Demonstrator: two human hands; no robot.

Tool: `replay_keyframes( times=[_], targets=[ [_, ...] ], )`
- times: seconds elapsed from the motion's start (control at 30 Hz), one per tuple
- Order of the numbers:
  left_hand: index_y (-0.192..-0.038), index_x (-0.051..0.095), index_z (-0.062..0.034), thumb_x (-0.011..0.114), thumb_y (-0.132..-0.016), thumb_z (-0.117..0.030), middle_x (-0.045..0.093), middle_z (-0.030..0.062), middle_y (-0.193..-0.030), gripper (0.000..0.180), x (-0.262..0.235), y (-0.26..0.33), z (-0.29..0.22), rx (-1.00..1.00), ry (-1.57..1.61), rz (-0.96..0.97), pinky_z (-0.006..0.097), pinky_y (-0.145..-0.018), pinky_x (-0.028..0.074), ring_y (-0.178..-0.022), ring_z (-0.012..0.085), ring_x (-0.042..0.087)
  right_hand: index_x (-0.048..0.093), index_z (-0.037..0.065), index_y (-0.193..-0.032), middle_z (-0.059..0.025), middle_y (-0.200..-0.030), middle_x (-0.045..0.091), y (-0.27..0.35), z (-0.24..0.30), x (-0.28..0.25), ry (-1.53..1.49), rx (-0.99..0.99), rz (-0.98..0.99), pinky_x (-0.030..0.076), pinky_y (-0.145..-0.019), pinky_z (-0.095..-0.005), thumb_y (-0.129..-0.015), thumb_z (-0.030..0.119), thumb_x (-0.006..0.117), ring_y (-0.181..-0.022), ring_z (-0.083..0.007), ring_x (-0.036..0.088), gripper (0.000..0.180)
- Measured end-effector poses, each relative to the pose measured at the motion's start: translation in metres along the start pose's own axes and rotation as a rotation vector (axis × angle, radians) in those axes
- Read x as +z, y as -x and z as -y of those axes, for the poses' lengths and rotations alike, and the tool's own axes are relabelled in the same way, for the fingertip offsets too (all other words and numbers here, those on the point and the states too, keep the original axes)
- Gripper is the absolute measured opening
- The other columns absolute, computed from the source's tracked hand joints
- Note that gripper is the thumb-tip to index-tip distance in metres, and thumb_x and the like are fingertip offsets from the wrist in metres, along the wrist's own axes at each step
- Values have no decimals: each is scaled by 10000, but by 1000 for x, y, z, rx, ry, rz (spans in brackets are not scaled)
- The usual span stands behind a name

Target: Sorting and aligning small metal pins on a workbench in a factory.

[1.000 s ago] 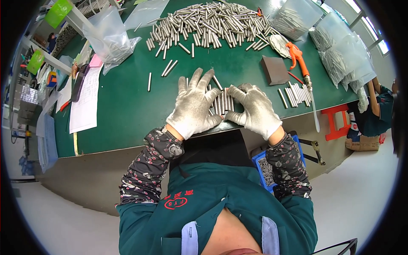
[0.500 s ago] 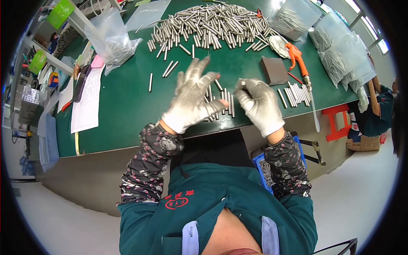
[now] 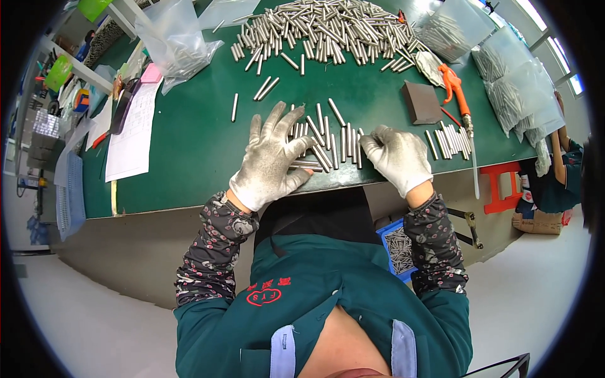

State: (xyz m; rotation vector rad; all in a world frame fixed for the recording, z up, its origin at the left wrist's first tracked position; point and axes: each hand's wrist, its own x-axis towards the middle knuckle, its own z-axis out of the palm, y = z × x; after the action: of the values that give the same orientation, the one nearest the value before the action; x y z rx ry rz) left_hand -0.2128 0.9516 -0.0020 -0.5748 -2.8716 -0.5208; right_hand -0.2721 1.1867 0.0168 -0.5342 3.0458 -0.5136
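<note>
Both of my hands wear whitish-grey gloves with bare fingertips on some fingers. My left hand (image 3: 270, 157) lies spread at the left side of a small group of steel pins (image 3: 335, 113), its thumb and fingers apart. Some pins of that group lie partly under its edge. To the right of the group is my right hand (image 3: 398, 157), its fingers curled together close to the end pin (image 3: 359, 151). What its fingertips hold, if anything, is hidden. Farther right lies a neat row of steel pins (image 3: 449, 141).
A big heap of steel pins (image 3: 328, 28) covers the far table. At right are a brown block (image 3: 422, 103), an orange air gun (image 3: 455, 88) and bags of pins (image 3: 520, 88). Paper (image 3: 131, 138) and a plastic bag (image 3: 176, 50) lie left. A blue bin (image 3: 406, 275) of small metal parts stands below the table.
My right hand has come down from holding up a pin to beside the group. My left hand has moved slightly down and left, uncovering more pins. The whole view has shifted a little.
</note>
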Motion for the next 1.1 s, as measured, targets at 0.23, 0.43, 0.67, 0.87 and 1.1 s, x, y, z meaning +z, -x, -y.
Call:
replay_keyframes(
  times=[0.23, 0.43, 0.67, 0.87, 1.1],
  targets=[
    [-1092, 636, -169, 743, -674, -261, 355, 154, -1435, 441, -10, -9, -2, 95, -22, 49, 640, -1070, 215, -1357, 432, 261, 636, 124, -1105, -120, -1113, 591, 4, 13, 6, -95, -439, -117, 454, -829, -425, -795, 206, 622, -1014, -312, 554, 321],
    [-1032, 615, -121, 740, -677, -276, 378, 156, -1410, 407, -1, -8, -3, 81, -4, 5, 637, -1066, 229, -1359, 426, 264, 646, 130, -1082, -108, -1127, 584, 6, 16, 9, -70, -531, -94, 428, -856, -434, -783, 236, 641, -1028, -308, 537, 317],
    [-980, 614, -33, 734, -673, -280, 441, 163, -1339, 411, 7, 1, -15, 4, -61, -90, 617, -1064, 250, -1353, 392, 288, 646, 127, -1078, -106, -1119, 588, 9, 9, 13, -103, -531, -130, 431, -851, -434, -785, 224, 639, -1022, -312, 537, 308],
    [-917, 648, -11, 730, -672, -281, 478, 171, -1303, 374, 13, -6, -26, -86, -141, -158, 616, -1059, 254, -1343, 372, 316, 644, 117, -1067, -93, -1108, 592, 15, 12, 21, -106, -486, -179, 434, -847, -427, -778, 197, 646, -1016, -311, 543, 299],
    [-864, 619, -46, 717, -708, -236, 482, 171, -1293, 265, 5, 4, -29, -126, -82, -201, 624, -1063, 230, -1323, 408, 335, 652, 111, -1020, -73, -1077, 605, 20, 17, 16, -152, -434, -302, 425, -859, -415, -772, 188, 651, -999, -287, 559, 259]
  ],
)
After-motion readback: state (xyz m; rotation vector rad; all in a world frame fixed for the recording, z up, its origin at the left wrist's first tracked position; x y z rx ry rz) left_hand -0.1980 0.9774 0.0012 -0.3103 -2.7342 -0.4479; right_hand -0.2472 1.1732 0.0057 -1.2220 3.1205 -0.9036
